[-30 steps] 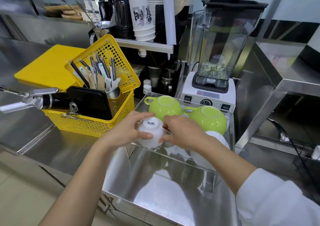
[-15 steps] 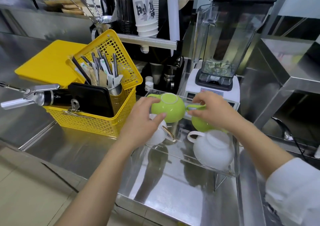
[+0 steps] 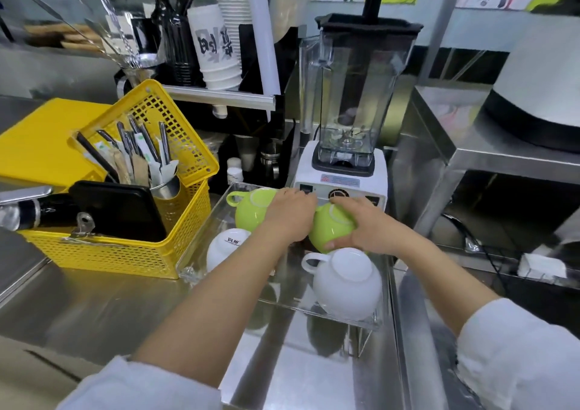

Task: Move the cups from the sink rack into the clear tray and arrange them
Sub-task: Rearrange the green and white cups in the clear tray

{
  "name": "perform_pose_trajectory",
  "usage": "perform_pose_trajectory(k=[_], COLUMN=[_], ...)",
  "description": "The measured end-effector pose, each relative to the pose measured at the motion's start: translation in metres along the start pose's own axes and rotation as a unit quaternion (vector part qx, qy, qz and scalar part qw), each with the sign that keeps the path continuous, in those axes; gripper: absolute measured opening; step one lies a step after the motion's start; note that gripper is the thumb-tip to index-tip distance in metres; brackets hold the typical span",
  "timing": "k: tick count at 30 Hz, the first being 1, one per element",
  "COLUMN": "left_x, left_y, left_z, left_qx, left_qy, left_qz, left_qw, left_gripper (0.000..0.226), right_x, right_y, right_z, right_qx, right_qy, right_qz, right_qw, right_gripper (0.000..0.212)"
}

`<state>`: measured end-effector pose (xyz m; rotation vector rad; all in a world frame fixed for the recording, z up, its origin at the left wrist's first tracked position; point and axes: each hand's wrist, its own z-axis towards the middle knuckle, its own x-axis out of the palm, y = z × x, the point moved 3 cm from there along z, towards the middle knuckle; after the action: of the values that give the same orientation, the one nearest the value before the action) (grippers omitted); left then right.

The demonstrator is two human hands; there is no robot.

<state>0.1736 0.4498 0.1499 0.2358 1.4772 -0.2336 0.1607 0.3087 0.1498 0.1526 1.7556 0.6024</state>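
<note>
Cups sit upturned in the clear tray (image 3: 201,254); right hand (image 3: 365,227) clasps the right green cup (image 3: 331,230) round its glazed, slippery, breakable bowl, left hand (image 3: 290,213) rests flat on the left green cup (image 3: 251,210)

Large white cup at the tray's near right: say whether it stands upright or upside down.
Upside down. The large white cup shows its round foot ring on top, handle to the left, and its rim faces down into the clear tray.
</note>
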Motion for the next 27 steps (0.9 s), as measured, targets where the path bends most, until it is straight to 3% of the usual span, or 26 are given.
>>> perform_pose_trajectory(k=[3,7,10,13,18,21,24,27], left_x=[-0.007,-0.018,-0.034,-0.044,-0.039,-0.035,-0.032,-0.037], left_y=[0.001,0.005,0.005,0.002,-0.013,-0.023,-0.033,-0.045], left_z=[0.001,-0.002,-0.002,-0.006,-0.014,-0.020,-0.024,-0.027], left_qx=[0.004,-0.016,-0.038,-0.107,-0.243,-0.266,-0.277,-0.285], left_qy=[0.012,0.070,0.051,0.039,0.038,0.019,-0.007,0.023], left_qz=[-0.044,-0.213,-0.343,-0.523,-0.744,-0.822,-0.848,-0.866], left_qw=[0.999,0.974,0.937,0.845,0.621,0.504,0.452,0.410], left_gripper=[0.024,0.003,0.024,0.024,0.008,0.015,0.014,0.021], right_x=[-0.003,-0.012,-0.020,-0.022,-0.019,-0.023,-0.026,-0.025], right_y=[-0.004,-0.006,-0.005,-0.004,-0.001,0.005,0.007,0.005], right_z=[-0.004,-0.009,-0.010,-0.009,-0.008,-0.016,-0.023,-0.021], right_qx=[-0.026,-0.067,-0.067,-0.059,-0.049,-0.015,0.047,0.104], right_qy=[-0.014,-0.029,-0.052,-0.069,-0.070,-0.043,0.003,0.005], right_qz=[0.029,0.050,0.090,0.123,0.124,0.207,0.368,0.419], right_qw=[0.999,0.996,0.992,0.988,0.989,0.977,0.929,0.902], right_gripper=[0.095,0.091,0.092,0.093,0.094,0.071,0.053,0.069])
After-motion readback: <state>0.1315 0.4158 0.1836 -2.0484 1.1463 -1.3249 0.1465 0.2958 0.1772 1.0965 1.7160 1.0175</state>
